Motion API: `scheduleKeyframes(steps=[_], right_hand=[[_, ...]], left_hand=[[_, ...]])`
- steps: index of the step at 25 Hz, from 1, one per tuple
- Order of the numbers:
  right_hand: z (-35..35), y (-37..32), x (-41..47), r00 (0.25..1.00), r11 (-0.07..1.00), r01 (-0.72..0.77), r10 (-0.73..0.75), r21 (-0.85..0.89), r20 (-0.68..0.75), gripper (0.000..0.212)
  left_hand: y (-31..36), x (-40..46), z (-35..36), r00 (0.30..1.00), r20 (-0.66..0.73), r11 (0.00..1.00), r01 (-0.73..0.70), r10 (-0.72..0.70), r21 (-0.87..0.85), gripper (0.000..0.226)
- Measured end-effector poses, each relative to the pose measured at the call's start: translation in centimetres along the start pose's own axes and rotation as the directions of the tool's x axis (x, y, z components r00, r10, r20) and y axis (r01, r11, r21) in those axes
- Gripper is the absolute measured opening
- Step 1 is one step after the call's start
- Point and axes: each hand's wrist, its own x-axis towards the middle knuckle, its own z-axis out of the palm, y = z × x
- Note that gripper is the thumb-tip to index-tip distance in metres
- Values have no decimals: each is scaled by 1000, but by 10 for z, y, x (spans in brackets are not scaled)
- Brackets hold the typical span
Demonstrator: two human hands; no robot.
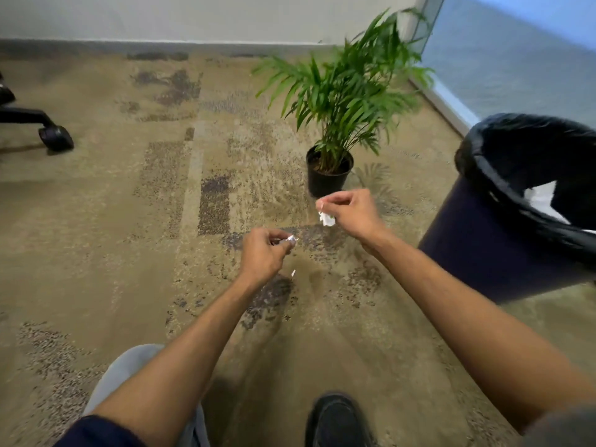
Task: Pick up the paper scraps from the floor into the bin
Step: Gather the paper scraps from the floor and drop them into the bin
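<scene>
My left hand (263, 253) pinches a small white paper scrap (291, 238) at its fingertips, low over the carpet. My right hand (350, 212) is a little farther out and to the right, gripping a crumpled bunch of white scraps (327, 218) that hangs under its fingers. One tiny white scrap (293, 273) shows below my left hand, either lying on the carpet or in the air. The dark blue bin (483, 253) with a black liner (503, 185) stands at the right, tilted in view, with white paper (541, 201) inside it.
A potted palm (329, 172) in a black pot stands just beyond my right hand. An office chair's caster (56, 138) sits at the far left. A wall runs along the back and a glass panel at the right. My knee (129, 369) and black shoe (337, 421) are below.
</scene>
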Motion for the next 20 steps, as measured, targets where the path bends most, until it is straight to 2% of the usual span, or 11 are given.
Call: scheduleKeyframes(steps=[3, 7, 12, 14, 16, 20], right_hand=[[-45, -33, -12, 994, 997, 78, -80, -17, -80, 2], [-126, -67, -28, 955, 976, 177, -201, -123, -218, 8], [-228, -66, -48, 898, 932, 122, -251, -342, -362, 6], [-259, -48, -53, 889, 907, 42, -226, -419, -399, 8], [-279, -27, -55, 892, 874, -68, -163, -481, -422, 7], [-297, 8, -47, 908, 769, -268, 0, -580, -418, 12]], left_hand=[[53, -2, 11, 996, -4, 993, -89, 89, -81, 10], [143, 0, 42, 957, 12, 946, -284, 290, -158, 10], [253, -3, 112, 844, 50, 843, -528, 534, -107, 6], [279, -5, 146, 816, 161, 829, -560, 555, -19, 6], [292, 0, 180, 799, 312, 810, -572, 514, 129, 7], [302, 6, 234, 744, 549, 684, -627, 382, 373, 13]])
